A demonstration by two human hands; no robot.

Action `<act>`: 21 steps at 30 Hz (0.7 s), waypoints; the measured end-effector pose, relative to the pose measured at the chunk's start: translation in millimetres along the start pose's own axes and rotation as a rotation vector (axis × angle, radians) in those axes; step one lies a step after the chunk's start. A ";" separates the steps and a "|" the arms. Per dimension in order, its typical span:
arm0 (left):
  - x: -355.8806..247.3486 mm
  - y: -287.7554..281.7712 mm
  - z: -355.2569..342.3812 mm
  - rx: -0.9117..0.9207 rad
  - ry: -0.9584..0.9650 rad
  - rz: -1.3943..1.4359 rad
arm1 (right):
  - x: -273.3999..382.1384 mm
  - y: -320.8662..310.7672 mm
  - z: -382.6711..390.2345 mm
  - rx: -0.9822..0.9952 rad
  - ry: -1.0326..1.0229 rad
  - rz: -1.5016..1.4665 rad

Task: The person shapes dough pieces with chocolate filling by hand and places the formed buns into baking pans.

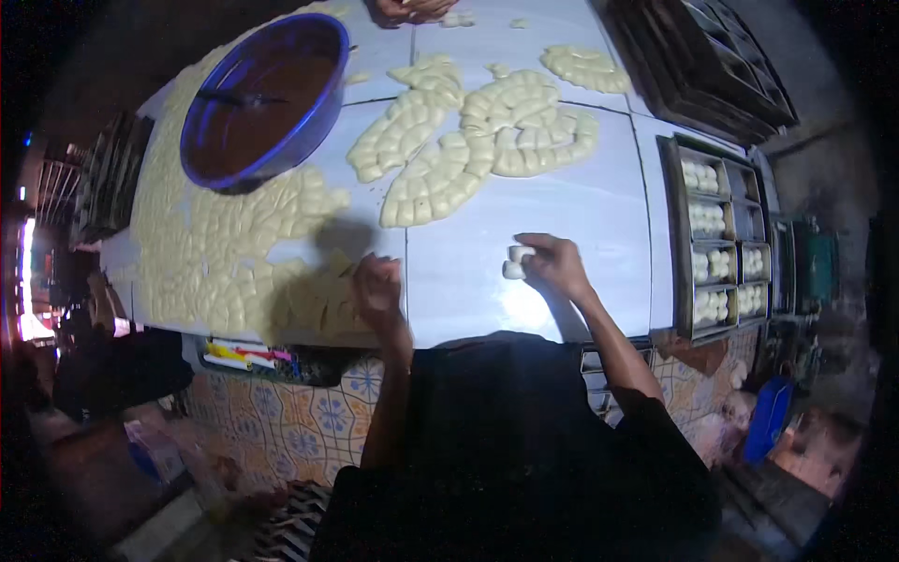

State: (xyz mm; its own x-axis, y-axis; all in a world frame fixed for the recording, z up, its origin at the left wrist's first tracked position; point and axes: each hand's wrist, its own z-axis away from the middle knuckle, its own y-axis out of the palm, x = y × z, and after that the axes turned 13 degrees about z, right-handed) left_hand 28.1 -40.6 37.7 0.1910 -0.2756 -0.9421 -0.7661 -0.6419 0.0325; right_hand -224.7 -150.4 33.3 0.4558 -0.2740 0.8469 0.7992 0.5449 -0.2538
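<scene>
My right hand (559, 267) pinches two small white dough pieces (515, 253), one below the other, over a bare white tile. My left hand (377, 290) hovers at the tiled table (449, 300), fingers loosely bent and apart, holding nothing that I can see, beside flattened cut dough pieces (239, 290) that cover the left side. Curved strips of cut dough (431, 187) lie farther forward on the tiles.
A blue basin (318, 112) of brown filling stands at the back left. A divided tray (714, 199) with white dough pieces sits at the right; dark stacked trays (698, 51) lie behind it. Another person's hands (412, 9) are at the far edge.
</scene>
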 end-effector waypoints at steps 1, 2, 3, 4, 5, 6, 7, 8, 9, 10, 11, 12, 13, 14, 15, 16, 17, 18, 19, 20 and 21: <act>0.3 -9.9 1.7 -0.131 -0.117 0.212 | -4.1 -1.1 -3.4 -0.156 -0.180 0.236; -0.4 -19.4 5.6 -0.263 -0.229 0.427 | -7.4 -3.3 -6.6 -0.311 -0.365 0.467; 6.0 -31.7 8.4 -0.284 -0.225 0.422 | -10.5 -8.1 -8.3 -0.258 -0.414 0.691; 16.5 -49.8 13.6 -0.361 -0.231 0.312 | -1.2 -4.0 -7.9 -0.234 -0.429 0.693; 19.7 -62.4 15.2 -0.430 -0.241 0.206 | 9.6 -0.8 -6.5 -0.193 -0.394 0.723; 22.2 -73.4 19.4 -0.446 -0.240 0.202 | 15.7 3.4 -6.7 -0.153 -0.357 0.754; 20.2 -77.8 23.9 -0.460 -0.254 0.195 | 17.9 11.0 -8.9 -0.225 -0.333 0.608; 19.6 -80.4 27.6 -0.471 -0.270 0.189 | 27.5 9.4 -3.4 -0.190 -0.244 0.653; 20.0 -79.7 30.9 -0.486 -0.273 0.190 | 26.1 9.0 -6.4 -0.083 -0.318 0.637; 12.3 -74.1 30.8 -0.524 -0.245 0.145 | 23.7 7.4 -8.4 0.023 -0.390 0.620; 8.1 -72.1 31.0 -0.562 -0.217 0.099 | 18.6 8.0 -8.3 0.033 -0.393 0.629; 15.6 -75.6 35.5 -0.575 -0.219 0.100 | 12.0 10.1 -7.0 -0.001 -0.467 0.718; 21.1 -77.7 38.8 -0.541 -0.161 -0.042 | 17.6 16.5 -8.2 -0.023 -0.554 0.804; 24.4 -82.2 42.0 -0.505 -0.105 -0.187 | 27.6 20.2 -8.5 0.126 -0.387 0.536; 25.2 -88.7 46.5 -0.317 -0.055 -0.512 | 35.2 28.2 -14.1 0.008 -0.508 0.756; 16.2 -84.5 42.9 -0.346 -0.050 -0.534 | 47.1 41.2 -20.5 -0.121 -0.639 0.962; 8.8 -74.0 39.7 -0.400 -0.119 -0.469 | 62.5 63.4 -29.4 0.017 -0.668 0.766; 3.5 -63.7 37.6 -0.449 -0.184 -0.393 | 80.8 91.0 -38.2 0.149 -0.684 0.573; 1.6 -54.1 34.0 -0.411 -0.172 -0.417 | 91.6 116.8 -48.1 0.166 -0.722 0.535; 0.4 -46.3 31.2 -0.373 -0.158 -0.442 | 99.1 144.4 -60.1 0.182 -0.760 0.496; 5.2 -45.4 32.3 -0.438 -0.091 -0.192 | 99.2 178.6 -80.5 0.137 -0.890 0.536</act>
State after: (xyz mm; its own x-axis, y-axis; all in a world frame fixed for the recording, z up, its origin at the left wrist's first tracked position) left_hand 44.0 10.1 20.6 0.2340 -0.0716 -0.9696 -0.3886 -0.9210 -0.0258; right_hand -5.1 -144.0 34.4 0.2395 0.6816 0.6914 0.5016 0.5228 -0.6892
